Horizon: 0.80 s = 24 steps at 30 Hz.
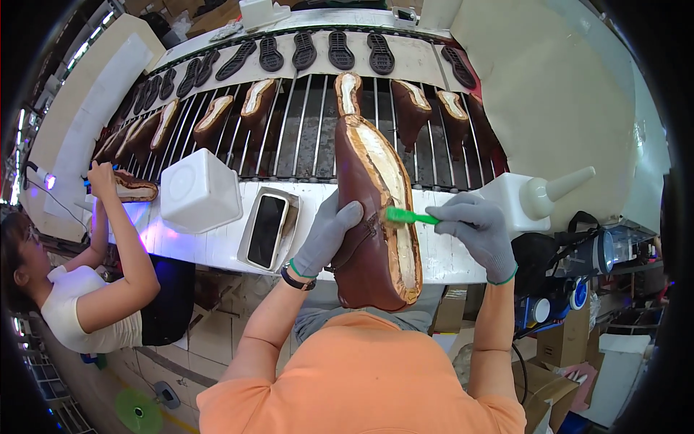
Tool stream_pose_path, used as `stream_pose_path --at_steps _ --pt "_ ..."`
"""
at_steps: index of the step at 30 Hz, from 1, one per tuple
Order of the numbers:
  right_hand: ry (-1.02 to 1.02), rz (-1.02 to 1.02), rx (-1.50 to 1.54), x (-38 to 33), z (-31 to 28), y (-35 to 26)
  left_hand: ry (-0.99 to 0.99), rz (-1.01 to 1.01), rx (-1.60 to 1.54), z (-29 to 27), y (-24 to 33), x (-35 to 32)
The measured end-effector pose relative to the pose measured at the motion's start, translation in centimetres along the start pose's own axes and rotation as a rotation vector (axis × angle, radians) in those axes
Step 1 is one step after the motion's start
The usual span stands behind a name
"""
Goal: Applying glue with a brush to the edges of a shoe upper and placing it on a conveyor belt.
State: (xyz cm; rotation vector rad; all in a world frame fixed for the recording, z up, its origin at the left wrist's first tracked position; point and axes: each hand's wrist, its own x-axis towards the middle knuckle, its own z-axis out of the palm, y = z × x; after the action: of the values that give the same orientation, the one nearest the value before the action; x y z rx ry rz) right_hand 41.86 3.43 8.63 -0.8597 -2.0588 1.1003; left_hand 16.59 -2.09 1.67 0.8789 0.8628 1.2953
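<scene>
In front of me an unsoled brown leather shoe upper (361, 271) is held upside down, its pale bottom with a tan rim facing up. My left hand (325, 235), in a grey glove, is closed around its left side, thumb on the leather. My right hand (477, 231), also gloved, grips a small green-handled brush (413, 216). The bristles touch the near-middle part of the shoe's bottom, by the rim. Beyond its far end, another upturned brown shoe (348, 94) lies on the rack.
A barred conveyor rack (289, 137) carries several upturned shoes; dark soles (304, 50) line the ledge behind. On the white bench stand a white plastic container (200, 189), a phone (267, 230) in a box and a spouted white bottle (531, 195). At left, a co-worker (94, 289) handles another shoe.
</scene>
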Motion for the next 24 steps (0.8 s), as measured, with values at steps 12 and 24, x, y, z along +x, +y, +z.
stream_pose_path --at_steps 12,24 --pt "0.118 -0.065 -0.031 3.5 0.1 -0.8 -0.047 0.060 0.333 0.2 0.9 -0.7" --pt "0.252 -0.032 -0.089 7.2 -0.7 -0.5 0.012 0.152 0.824 0.3 0.8 -0.4"
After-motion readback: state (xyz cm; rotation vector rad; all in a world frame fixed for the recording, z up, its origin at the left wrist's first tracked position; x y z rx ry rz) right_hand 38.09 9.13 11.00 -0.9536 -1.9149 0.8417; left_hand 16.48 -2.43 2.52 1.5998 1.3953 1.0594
